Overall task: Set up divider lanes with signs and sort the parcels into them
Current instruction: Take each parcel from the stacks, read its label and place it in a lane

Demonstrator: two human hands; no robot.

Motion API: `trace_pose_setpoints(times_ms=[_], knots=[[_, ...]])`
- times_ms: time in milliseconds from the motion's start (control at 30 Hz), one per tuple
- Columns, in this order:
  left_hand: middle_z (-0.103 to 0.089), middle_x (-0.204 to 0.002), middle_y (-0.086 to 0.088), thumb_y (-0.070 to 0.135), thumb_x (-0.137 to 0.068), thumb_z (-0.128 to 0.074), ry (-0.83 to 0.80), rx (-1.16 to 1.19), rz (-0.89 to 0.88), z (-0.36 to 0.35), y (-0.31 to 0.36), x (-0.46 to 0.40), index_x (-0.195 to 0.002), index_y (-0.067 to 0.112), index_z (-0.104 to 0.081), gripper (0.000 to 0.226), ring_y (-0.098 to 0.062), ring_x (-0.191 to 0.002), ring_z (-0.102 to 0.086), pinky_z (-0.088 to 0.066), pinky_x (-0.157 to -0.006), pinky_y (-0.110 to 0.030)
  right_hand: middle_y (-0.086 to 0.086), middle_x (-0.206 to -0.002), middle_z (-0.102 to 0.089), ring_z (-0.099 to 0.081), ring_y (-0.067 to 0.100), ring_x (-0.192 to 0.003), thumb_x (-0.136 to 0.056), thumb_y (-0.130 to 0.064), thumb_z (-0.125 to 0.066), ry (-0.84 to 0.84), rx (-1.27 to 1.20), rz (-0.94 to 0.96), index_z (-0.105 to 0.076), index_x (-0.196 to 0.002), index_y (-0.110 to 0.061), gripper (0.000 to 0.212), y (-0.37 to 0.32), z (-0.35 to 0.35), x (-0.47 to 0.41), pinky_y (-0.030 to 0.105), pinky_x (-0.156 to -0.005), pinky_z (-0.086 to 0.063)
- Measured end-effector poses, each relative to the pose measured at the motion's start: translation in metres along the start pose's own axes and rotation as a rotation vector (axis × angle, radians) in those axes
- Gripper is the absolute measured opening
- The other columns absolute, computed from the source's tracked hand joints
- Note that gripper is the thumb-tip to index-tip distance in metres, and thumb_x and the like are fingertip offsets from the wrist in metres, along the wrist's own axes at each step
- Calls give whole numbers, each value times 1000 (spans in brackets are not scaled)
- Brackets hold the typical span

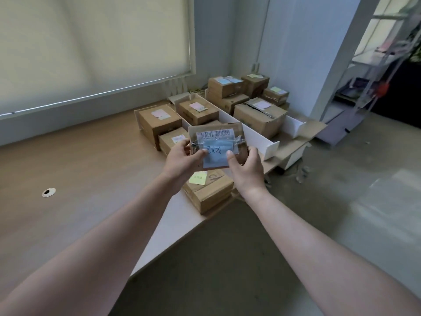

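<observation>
Where the wooden bench [79,169] meets a corner of pale walls under a drawn roller blind [91,42], 2 white dividers [257,135] stand between cardboard parcels; about 10 boxes [259,117] carry coloured notes. 1 flat parcel [216,144], barcode label and blue note on top, is gripped by both hands, left hand [182,163] and right hand [247,169], above a yellow-noted box [209,190].
</observation>
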State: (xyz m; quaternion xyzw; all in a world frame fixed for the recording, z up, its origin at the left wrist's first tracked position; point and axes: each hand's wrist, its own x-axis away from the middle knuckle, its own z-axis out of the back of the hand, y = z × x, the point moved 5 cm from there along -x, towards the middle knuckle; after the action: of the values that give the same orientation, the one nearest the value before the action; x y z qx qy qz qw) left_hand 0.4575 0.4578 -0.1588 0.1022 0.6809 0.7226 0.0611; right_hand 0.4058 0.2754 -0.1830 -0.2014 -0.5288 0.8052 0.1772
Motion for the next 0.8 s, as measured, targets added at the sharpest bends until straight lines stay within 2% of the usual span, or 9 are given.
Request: trace_pose_setpoints(times_ms=[67,133,267,367,433,500,567,700,800], knots=[[-71,-111,-3,10,-96,-70,10,-37,-11,-28,1,-18,-122,13,-60,29,-5,-92,-72,-59,-66,-20,6,-127,-57,-58,23,-115,-97,-44,-64,29,39,12,-48,-128,-13,47,13,19,-23,28,-83,-46],[-71,-116,-6,13,-95,-72,31,-75,-14,-51,-1,-44,-128,9,-60,36,-13,-102,-72,-62,-72,-26,7,-129,-57,-56,24,-118,-97,-41,-64,49,62,26,-49,-128,-13,45,24,33,-51,27,-89,-43],[-71,-120,-2,22,-94,-73,82,-150,-35,-94,-13,-105,-133,15,-59,42,-14,-109,-69,-63,-87,-37,8,-130,-56,-54,20,-113,-97,-37,-65,93,98,23,-49,-130,-11,45,49,50,-110,14,-73,-30],[-72,-118,2,27,-93,-74,112,-236,-85,-127,-17,-160,-132,19,-61,42,-13,-107,-70,-62,-88,-37,7,-132,-58,-56,24,-117,-95,-38,-67,140,108,13,-48,-131,-13,48,69,57,-165,18,-75,-31],[-73,-118,3,34,-91,-74,108,-301,-100,-148,-17,-202,-133,20,-61,46,-13,-105,-70,-63,-85,-35,7,-132,-61,-59,27,-117,-92,-39,-68,190,108,-12,-46,-132,-15,51,83,63,-211,27,-81,-39],[-72,-116,5,45,-82,-74,95,-363,-104,-169,-15,-243,-132,24,-62,56,-15,-103,-70,-62,-87,-41,4,-136,-61,-58,27,-121,-90,-41,-65,211,113,-20,-43,-138,-23,56,91,69,-256,35,-96,-47],[-71,-115,7,53,-73,-71,86,-404,-105,-189,-14,-283,-130,27,-62,64,-16,-102,-69,-60,-90,-44,0,-142,-57,-53,23,-128,-89,-41,-61,200,127,-22,-41,-143,-32,58,97,74,-297,41,-107,-45],[-70,-116,8,37,-85,-75,70,-445,-119,-232,1,-347,-129,28,-59,47,-15,-104,-67,-57,-94,-42,0,-147,-52,-48,21,-133,-94,-40,-59,150,135,-34,-37,-146,-31,57,114,86,-374,45,-110,-45],[-68,-117,12,33,-89,-73,101,-495,-146,-261,11,-392,-132,27,-59,45,-12,-106,-64,-54,-94,-35,-3,-140,-56,-54,20,-126,-92,-45,-57,91,122,-49,-37,-139,-37,52,127,94,-430,49,-101,-52]])
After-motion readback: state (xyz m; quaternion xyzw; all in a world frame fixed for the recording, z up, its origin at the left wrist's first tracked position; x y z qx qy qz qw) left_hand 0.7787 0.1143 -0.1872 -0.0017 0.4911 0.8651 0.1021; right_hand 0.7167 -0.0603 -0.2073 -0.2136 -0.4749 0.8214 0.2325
